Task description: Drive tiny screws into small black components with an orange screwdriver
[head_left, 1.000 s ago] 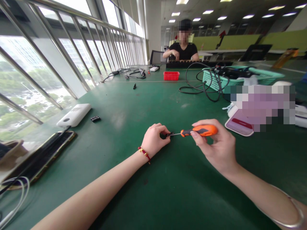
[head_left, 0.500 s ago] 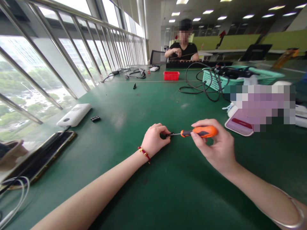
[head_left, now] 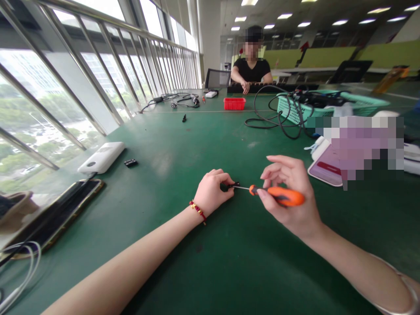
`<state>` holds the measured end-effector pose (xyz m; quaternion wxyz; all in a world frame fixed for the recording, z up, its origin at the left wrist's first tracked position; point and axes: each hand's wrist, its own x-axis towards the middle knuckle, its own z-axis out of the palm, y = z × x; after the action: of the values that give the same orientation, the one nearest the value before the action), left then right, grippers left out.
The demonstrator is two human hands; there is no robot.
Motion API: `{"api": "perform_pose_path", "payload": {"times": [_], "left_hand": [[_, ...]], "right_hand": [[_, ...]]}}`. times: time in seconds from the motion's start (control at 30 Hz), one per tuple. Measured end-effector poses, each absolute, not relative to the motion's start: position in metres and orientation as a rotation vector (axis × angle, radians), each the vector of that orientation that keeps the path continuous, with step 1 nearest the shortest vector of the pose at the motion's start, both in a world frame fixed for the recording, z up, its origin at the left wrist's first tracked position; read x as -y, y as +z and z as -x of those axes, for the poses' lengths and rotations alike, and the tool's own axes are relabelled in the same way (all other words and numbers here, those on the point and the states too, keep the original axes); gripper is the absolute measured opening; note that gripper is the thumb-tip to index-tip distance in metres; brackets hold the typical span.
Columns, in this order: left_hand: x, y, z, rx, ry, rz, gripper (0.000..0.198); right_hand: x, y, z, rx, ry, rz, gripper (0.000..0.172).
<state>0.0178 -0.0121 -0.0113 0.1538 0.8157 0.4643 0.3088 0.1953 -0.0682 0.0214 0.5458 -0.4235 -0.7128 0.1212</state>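
My left hand rests on the green table and pinches a small black part between thumb and forefinger. Most of that part is hidden by the fingers, so its kind cannot be made out. An orange and dark grey screwdriver points left, its thin metal shaft reaching the black part at my fingertips. My right hand holds the handle, thumb along the near side, the other fingers raised and loosely curled behind it. Whether the tip sits in a screw is too small to tell.
Left lie a black piece, a white power bank and a phone. Farther off are a red bin, a small black piece and cables. A teal basket stands right; a person sits opposite.
The screwdriver's handle end has swung down and slightly right, and my right fingers have lifted and spread from it. My left hand stays put. The person opposite has lowered a hand.
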Motion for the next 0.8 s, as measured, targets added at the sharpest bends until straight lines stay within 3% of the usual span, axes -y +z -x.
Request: {"api": "perform_pose_path", "payload": {"times": [0.17, 0.23, 0.3, 0.43, 0.53, 0.7, 0.8], "left_hand": [[0.0109, -0.0121, -0.0177, -1.32, 0.885, -2.335, 0.007], [0.0111, -0.0116, -0.0178, -1.318, 0.883, -2.331, 0.008], [0.0115, -0.0112, -0.0178, -1.321, 0.884, -2.329, 0.008], [0.0115, -0.0115, -0.0174, -1.32, 0.883, -2.335, 0.008], [0.0108, -0.0126, -0.0172, -1.313, 0.884, -2.34, 0.007], [0.0111, -0.012, -0.0176, -1.323, 0.883, -2.326, 0.007], [0.0116, -0.0108, -0.0177, -1.323, 0.88, -2.322, 0.009]], "right_hand": [[0.073, 0.0246, -0.1943, 1.801, 0.283, 1.1, 0.015], [0.074, 0.0253, -0.1938, 1.813, 0.258, 1.089, 0.01], [0.0734, 0.0243, -0.1934, 1.783, 0.245, 1.058, 0.018], [0.07, 0.02, -0.1922, 1.662, 0.216, 0.932, 0.056], [0.0707, 0.0184, -0.1911, 1.665, 0.258, 0.968, 0.064], [0.0763, 0.0202, -0.1904, 1.803, 0.274, 1.073, 0.018], [0.0758, 0.0206, -0.1901, 1.803, 0.269, 1.065, 0.016]]}}
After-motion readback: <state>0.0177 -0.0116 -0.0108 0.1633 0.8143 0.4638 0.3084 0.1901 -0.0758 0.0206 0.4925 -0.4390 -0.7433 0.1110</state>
